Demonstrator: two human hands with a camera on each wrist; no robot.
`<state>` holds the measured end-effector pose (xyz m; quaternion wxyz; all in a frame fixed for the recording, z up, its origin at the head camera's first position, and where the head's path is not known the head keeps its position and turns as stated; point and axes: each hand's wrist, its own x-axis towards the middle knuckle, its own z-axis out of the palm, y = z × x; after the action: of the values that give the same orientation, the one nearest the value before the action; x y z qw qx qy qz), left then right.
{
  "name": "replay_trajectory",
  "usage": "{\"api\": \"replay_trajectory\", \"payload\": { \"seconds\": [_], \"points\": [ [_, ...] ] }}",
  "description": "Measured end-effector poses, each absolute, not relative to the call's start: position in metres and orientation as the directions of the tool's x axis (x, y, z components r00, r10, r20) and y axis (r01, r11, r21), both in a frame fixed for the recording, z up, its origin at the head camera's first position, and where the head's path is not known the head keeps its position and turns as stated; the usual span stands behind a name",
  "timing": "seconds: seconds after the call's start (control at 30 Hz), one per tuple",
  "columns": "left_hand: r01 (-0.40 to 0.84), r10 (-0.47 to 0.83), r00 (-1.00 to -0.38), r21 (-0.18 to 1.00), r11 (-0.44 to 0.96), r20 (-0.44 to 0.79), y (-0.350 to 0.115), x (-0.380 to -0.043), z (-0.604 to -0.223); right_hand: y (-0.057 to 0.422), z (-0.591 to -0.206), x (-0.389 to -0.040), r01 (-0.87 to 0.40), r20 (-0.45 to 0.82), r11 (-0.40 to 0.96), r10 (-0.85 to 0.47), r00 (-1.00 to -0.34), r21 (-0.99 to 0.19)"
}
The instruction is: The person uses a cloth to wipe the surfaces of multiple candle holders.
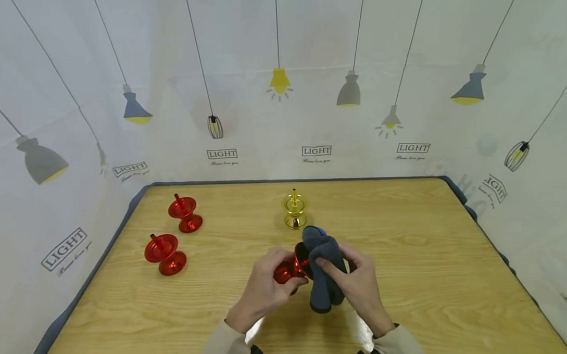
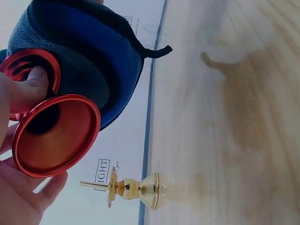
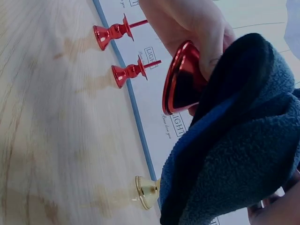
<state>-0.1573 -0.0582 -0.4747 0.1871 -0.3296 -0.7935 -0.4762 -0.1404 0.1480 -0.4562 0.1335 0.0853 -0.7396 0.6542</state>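
Tilted on its side, a shiny red candle holder is gripped by my left hand, its hollow base facing the left wrist camera. My right hand pinches a bunched dark blue-grey cloth with the thumb on top. The cloth presses against the dish end of the red candle holder and hides part of it. In the right wrist view the cloth covers most of the right hand's fingers.
A gold candle holder stands upright beyond my hands. Two more red candle holders stand at the left of the wooden table. A white sheet printed with lamps surrounds the table's back and sides.
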Motion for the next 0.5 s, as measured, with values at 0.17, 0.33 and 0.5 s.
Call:
{"api": "replay_trajectory", "payload": {
  "seconds": [0.17,0.33,0.5],
  "points": [
    [0.682,0.384,-0.729,0.656,0.323,0.567,-0.0634,-0.1578,-0.4767,0.1497,-0.4609,-0.1424,-0.273,0.274,0.117,-0.011,-0.962,-0.955],
    [0.637,0.443,-0.757,0.693,0.339,0.480,-0.0671,-0.1563,-0.4737,0.1497,-0.4623,-0.1429,-0.250,0.248,0.096,-0.030,-0.968,-0.963],
    [0.564,0.458,-0.792,0.769,0.301,0.403,-0.0641,-0.1544,-0.4722,0.1489,-0.4606,-0.1449,-0.257,0.260,0.128,0.010,-0.966,-0.958]
  ]
}}
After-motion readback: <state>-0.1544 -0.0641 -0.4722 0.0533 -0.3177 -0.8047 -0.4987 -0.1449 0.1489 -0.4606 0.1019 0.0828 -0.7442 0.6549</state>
